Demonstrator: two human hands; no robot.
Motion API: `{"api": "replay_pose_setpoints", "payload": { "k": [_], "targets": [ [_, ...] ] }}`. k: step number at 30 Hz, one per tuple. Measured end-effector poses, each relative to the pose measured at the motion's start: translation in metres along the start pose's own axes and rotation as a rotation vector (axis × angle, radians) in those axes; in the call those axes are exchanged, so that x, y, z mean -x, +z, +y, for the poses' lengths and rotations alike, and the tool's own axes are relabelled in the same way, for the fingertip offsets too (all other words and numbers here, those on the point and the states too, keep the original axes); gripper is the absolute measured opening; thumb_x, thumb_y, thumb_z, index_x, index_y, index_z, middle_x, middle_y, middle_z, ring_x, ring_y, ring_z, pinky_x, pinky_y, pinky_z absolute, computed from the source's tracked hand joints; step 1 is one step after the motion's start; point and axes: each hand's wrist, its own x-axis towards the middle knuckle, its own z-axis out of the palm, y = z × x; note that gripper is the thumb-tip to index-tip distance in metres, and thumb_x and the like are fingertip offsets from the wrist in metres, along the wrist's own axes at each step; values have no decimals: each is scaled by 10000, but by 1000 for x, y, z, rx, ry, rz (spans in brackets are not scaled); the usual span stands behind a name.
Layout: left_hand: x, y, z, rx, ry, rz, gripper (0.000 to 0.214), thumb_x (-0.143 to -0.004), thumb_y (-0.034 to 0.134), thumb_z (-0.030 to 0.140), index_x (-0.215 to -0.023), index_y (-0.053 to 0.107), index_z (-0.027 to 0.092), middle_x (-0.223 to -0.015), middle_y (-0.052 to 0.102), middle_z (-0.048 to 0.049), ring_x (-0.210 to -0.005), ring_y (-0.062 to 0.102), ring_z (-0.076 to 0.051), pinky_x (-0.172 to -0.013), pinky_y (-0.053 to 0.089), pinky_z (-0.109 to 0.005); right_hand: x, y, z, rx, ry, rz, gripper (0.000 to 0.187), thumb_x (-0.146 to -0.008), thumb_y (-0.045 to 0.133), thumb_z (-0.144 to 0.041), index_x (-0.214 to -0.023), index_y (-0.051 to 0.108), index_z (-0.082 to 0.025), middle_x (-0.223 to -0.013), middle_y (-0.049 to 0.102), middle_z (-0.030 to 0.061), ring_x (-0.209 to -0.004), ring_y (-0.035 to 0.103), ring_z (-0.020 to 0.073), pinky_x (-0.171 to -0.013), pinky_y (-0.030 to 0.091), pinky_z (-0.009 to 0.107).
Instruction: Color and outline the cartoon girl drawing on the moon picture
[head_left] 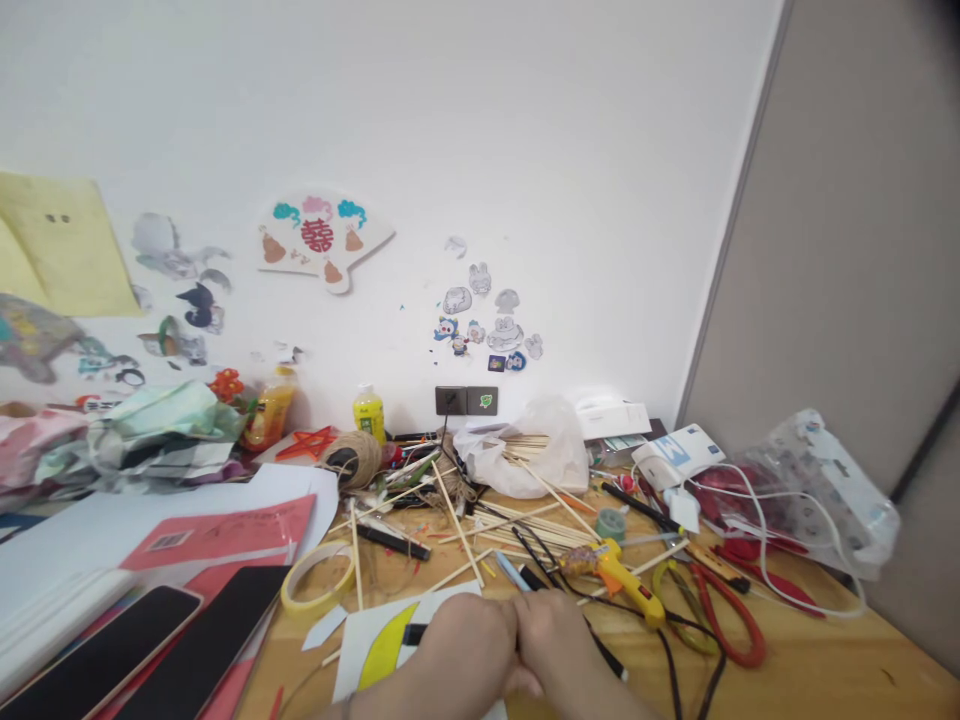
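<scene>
My left hand point(472, 640) and my right hand point(555, 635) are pressed together low in the head view, fingers curled inward and mostly hidden. What they hold between them cannot be made out. Beneath my left hand lies a white sheet point(349, 660) with a bright yellow curved shape point(386, 648) on it. A short black stick-like piece point(413, 634) shows beside my left wrist. A light blue pen-shaped thing point(511, 570) pokes out just beyond my hands; whether it is gripped or lying there cannot be told.
A yellow glue gun point(630, 585) and red-handled scissors point(731, 625) lie to the right. Thin wooden sticks point(457, 525) and twine point(360, 455) are scattered behind. A tape roll point(289, 590), red packet point(225, 535) and two dark phone-like slabs point(206, 640) sit left.
</scene>
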Motion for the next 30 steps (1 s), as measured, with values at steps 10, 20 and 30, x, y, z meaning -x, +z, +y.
{"api": "replay_pose_setpoints", "payload": {
  "k": [10, 20, 30],
  "targets": [
    [5, -44, 17, 204, -60, -198, 295, -866, 513, 274, -1072, 626, 96, -1069, 671, -188, -955, 644, -322, -824, 485, -387, -1, 19, 10, 55, 44, 295, 189, -760, 579, 9, -758, 647, -167, -809, 730, 66, -729, 683, 217, -630, 463, 264],
    [3, -8, 5, 353, -138, -176, 337, -867, 470, 456, -973, 639, 185, -977, 703, -121, -869, 650, -274, -753, 491, -334, -3, 12, 8, 146, -9, 97, 204, -766, 564, 10, -728, 698, -139, -697, 740, 74, -646, 703, 222, -516, 415, 261],
    [-3, -11, -10, 571, 4, -230, 388, -854, 483, 529, -877, 627, 169, -897, 688, -65, -794, 604, -215, -690, 451, -284, -4, 4, 4, 183, -93, 87, 128, -791, 587, -78, -725, 688, -122, -676, 729, 84, -611, 691, 228, -484, 390, 272]
  ]
}}
